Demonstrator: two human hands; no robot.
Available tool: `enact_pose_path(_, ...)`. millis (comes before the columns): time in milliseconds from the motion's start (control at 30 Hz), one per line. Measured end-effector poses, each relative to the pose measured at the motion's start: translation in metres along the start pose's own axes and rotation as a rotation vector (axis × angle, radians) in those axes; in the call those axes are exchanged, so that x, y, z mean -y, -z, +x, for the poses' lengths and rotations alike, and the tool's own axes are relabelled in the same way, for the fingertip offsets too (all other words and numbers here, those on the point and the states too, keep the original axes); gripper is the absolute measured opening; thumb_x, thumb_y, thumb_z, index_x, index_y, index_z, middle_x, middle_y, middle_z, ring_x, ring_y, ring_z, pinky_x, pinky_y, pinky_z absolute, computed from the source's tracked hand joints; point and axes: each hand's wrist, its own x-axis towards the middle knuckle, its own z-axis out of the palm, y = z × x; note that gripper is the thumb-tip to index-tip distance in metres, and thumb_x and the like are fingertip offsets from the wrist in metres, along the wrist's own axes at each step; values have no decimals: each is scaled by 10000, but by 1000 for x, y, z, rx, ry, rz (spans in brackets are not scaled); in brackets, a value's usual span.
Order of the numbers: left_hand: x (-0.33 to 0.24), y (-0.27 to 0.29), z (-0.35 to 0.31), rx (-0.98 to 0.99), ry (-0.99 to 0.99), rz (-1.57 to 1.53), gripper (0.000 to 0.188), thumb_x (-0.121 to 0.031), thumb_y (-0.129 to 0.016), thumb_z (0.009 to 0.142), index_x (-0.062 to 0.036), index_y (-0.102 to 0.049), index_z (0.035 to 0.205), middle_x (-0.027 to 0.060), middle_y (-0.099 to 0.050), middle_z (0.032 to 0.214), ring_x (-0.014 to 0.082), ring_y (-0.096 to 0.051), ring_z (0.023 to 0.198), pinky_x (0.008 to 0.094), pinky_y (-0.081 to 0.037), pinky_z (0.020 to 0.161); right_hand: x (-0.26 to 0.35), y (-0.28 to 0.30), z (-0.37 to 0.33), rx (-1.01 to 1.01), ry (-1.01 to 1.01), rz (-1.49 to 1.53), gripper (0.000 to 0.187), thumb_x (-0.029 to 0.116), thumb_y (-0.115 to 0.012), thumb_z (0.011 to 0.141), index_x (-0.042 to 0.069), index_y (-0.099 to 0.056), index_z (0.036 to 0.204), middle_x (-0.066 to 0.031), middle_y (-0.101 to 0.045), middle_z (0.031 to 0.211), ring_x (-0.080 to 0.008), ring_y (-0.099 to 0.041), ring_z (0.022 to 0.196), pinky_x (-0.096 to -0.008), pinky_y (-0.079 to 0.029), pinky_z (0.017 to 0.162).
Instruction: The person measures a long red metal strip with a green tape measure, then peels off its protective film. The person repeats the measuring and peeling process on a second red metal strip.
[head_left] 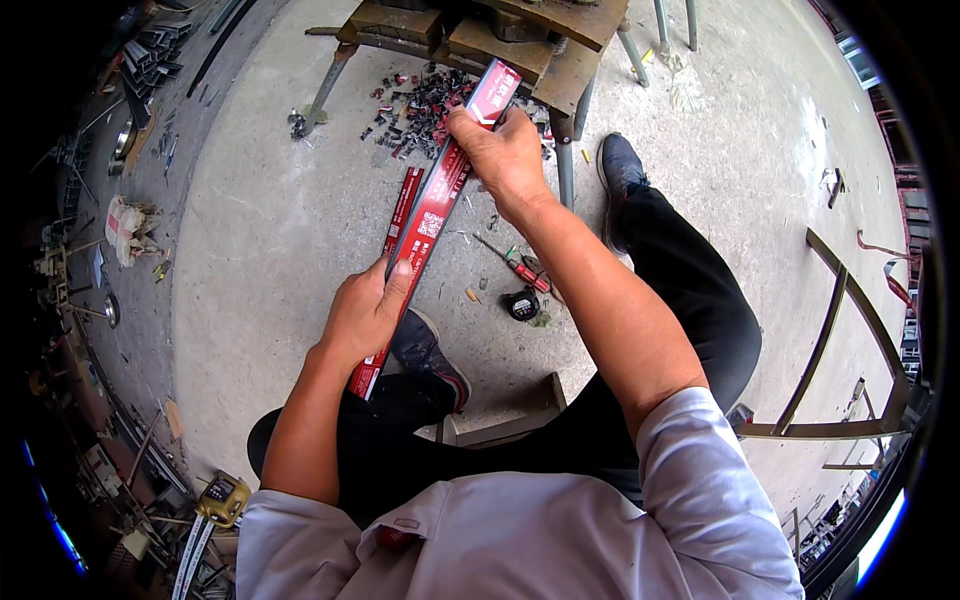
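Note:
A long strip of metal profile [437, 205] covered in red printed film slants across the middle, its top end close to the metal bench. My left hand [366, 310] grips its lower part, thumb lying on the red face. Farther up, my right hand [503, 158] is closed round it near the top end. A second, shorter red strip [403, 210] shows just left of the held one; I cannot tell what it rests on. The bench [500, 50] with heavy metal blocks stands just beyond the strip's far end.
Below the bench lies a heap of black and red offcuts [425, 108]. A red-handled screwdriver [528, 275] and a black tape measure [521, 304] lie on the concrete between my feet. At right stands a metal frame [840, 330]; at lower left, a yellow tape measure [222, 498]. Scrap profiles [150, 60] lie at far left.

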Motion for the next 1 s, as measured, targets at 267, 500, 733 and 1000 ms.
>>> enact_pose_path(267, 0, 3, 0, -5, -3, 16, 563, -520, -419, 1167, -13, -663, 1166, 274, -708, 836, 506, -710, 838, 537, -543, 761, 0, -1, 1, 5, -18, 14, 531, 393, -853, 880, -90, -673, 1008, -213, -784, 925, -268, -769, 856, -393, -601, 830)
enact_pose_path(500, 5, 4, -1, -2, 49, 73, 612, -572, -427, 1153, -8, -658, 1101, 273, -718, 869, 498, -709, 863, 537, -539, 792, -3, 2, -1, 41, -9, 100, 518, 392, -850, 893, -75, -671, 1025, -178, -769, 917, -221, -737, 794, -374, -598, 755)
enact_pose_path(733, 5, 35, 3, -244, 113, 142, 650, -616, -484, 1123, 11, -630, 1026, 282, -717, 898, 473, -703, 875, 519, -538, 815, 29, 20, -25, 257, -114, 527, 281, 304, -824, 996, 77, -698, 1103, -27, -754, 995, -114, -736, 805, -268, -606, 591)
enact_pose_path(1000, 14, 35, 5, -498, -42, 323, 623, -562, -559, 1110, 32, -677, 1252, 279, -726, 1169, 403, -706, 1073, 465, -544, 953, 18, 33, -35, 338, -181, 711, 284, 340, -790, 1031, 74, -711, 1091, -41, -766, 977, -159, -795, 844, -287, -709, 666)
